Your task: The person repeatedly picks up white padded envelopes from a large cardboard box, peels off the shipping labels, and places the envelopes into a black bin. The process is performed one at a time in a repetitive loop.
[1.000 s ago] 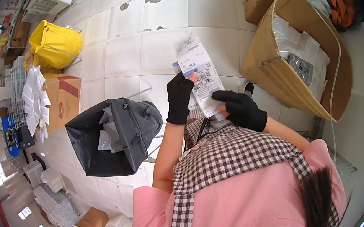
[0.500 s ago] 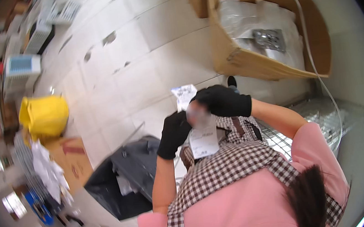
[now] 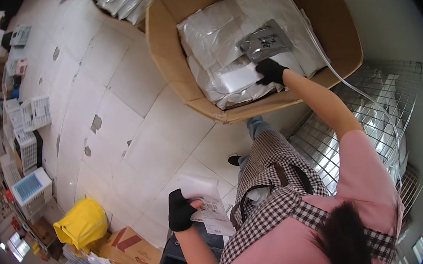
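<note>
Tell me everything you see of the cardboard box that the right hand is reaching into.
The box is brown, open-topped and high-walled, apparently cardboard, its edges bowed in this fisheye view. Inside lie many whitish plastic packets, with a dark grey packet on top. The right hand is inside, its fingers at a bright white packet near the front wall. A white cord crosses its right side in view; whether they touch is unclear.

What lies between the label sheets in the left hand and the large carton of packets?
Pale floor tiles, seen in the head view; the label sheets, left hand and carton have nothing else showing between them.
</note>
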The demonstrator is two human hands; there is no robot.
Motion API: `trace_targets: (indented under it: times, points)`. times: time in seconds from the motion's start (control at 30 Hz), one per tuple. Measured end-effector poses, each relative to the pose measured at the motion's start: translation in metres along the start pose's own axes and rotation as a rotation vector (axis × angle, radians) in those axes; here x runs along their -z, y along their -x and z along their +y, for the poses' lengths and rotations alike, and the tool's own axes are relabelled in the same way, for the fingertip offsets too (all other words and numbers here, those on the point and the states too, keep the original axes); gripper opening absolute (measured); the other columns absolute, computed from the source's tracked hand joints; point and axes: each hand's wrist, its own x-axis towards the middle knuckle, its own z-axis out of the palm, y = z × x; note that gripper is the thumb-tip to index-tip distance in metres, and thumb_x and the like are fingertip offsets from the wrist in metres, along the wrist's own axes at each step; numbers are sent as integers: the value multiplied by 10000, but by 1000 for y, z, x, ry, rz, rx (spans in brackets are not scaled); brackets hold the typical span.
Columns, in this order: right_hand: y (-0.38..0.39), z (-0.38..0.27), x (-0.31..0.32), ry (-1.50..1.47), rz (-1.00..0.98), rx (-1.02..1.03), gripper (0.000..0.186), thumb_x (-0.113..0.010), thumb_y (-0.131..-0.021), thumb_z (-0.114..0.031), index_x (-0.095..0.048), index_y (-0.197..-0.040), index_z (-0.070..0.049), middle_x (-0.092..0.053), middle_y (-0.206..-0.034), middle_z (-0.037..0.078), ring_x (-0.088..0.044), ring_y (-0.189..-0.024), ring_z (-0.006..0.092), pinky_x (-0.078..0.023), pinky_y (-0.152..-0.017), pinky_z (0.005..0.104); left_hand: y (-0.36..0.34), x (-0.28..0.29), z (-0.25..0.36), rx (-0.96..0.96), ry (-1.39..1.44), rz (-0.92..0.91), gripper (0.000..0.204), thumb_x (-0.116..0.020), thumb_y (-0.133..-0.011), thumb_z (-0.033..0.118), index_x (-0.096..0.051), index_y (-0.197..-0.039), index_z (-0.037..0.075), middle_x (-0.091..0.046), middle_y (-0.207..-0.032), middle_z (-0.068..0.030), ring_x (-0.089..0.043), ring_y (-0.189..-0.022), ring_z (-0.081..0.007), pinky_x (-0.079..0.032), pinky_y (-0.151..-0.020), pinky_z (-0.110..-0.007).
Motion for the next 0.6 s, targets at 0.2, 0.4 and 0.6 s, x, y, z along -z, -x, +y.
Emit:
trace_targets:
  times: [0.2, 0.4, 0.6]
  points:
    - [39, 151, -53, -602, 804, -1268, 382, -512, -809, -260, -566, -1077, 5, -601, -1024, 197, -557, -975, 353, -446, -836, 370, -78, -27, 23, 164, -48, 15, 310, -703, -614, 91, -657, -897, -27, -653, -804, -67, -600, -740, -151, -461, -682, -278]
    - [58, 207, -29, -460, 1094, -1392, 238, -448, -867, -237, -537, -950, -32, -588, -950, 217, -539, -940, 395, -434, -760, 383, -147, -62, 40, 335, -245, -27, 287, -681, -685, 69, -647, -955, -20, -646, -817, -57, -579, -743, -127, -454, -665, -264]
    - [101, 241, -42, -35, 729, -1217, 192, -554, -758, -145, -585, -924, -53, -608, -887, 177, -569, -858, 347, -437, -759, 440, -196, -82, 36, 428, -368, -88, 311, -681, -700, 99, -644, -988, -13, -647, -820, -58, -573, -722, -124, -453, -642, -265]
